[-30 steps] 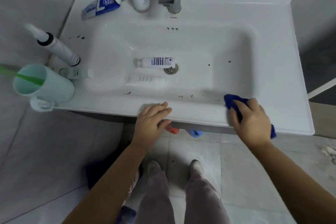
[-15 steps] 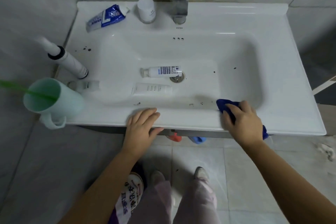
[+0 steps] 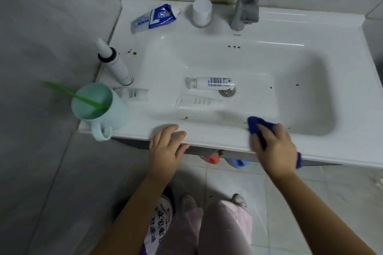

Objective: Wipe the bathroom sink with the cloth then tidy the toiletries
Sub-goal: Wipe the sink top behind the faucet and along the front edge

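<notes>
A white sink (image 3: 342, 122) with dark specks fills the view. My right hand (image 3: 273, 147) presses a blue cloth (image 3: 253, 125) on the front rim. My left hand (image 3: 165, 147) rests flat on the front edge, fingers straight. Two white tubes lie in the basin: one with a blue label (image 3: 211, 83) beside the drain (image 3: 226, 91), one plain (image 3: 199, 101) nearer me. A blue toothpaste tube (image 3: 156, 18) and a white cup (image 3: 202, 13) sit on the back ledge.
A mint mug (image 3: 97, 107) with a green toothbrush (image 3: 68, 94) stands on the left front corner, a white tube with a black collar (image 3: 116, 64) and a small tube (image 3: 133, 93) behind it. The steel faucet (image 3: 247, 2) rises at the back. Tiled walls close in left and behind.
My right hand has slid the blue cloth leftward along the front rim. My left hand has shifted slightly left on the edge. The camera has tilted, so the sink sits lower in view.
</notes>
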The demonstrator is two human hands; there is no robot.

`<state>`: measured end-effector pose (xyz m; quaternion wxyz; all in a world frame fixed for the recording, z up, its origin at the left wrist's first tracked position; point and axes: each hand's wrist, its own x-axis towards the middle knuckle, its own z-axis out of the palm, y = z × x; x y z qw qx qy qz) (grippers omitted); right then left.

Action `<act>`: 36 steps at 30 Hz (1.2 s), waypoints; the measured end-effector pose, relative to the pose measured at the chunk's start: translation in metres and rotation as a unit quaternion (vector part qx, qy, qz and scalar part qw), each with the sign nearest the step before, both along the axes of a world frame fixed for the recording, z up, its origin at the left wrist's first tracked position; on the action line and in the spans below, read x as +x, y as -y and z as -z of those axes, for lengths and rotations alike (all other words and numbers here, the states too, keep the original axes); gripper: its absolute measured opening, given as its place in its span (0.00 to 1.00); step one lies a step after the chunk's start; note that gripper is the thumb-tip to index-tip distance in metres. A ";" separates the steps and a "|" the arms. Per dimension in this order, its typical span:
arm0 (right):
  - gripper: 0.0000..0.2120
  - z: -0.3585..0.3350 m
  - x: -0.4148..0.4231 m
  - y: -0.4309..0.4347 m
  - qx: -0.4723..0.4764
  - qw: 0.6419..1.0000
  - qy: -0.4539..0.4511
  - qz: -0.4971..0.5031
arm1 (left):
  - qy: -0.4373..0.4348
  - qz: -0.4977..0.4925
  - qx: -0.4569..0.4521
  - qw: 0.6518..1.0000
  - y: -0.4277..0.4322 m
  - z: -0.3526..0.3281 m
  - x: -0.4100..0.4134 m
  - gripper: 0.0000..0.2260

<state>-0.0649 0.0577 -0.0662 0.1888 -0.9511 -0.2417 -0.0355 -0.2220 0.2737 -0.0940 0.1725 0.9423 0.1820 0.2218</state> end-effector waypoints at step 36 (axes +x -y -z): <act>0.16 -0.006 -0.085 -0.188 -0.024 0.981 -0.044 -0.189 | 0.115 -0.317 -0.247 0.908 -0.065 -0.056 -0.071 0.06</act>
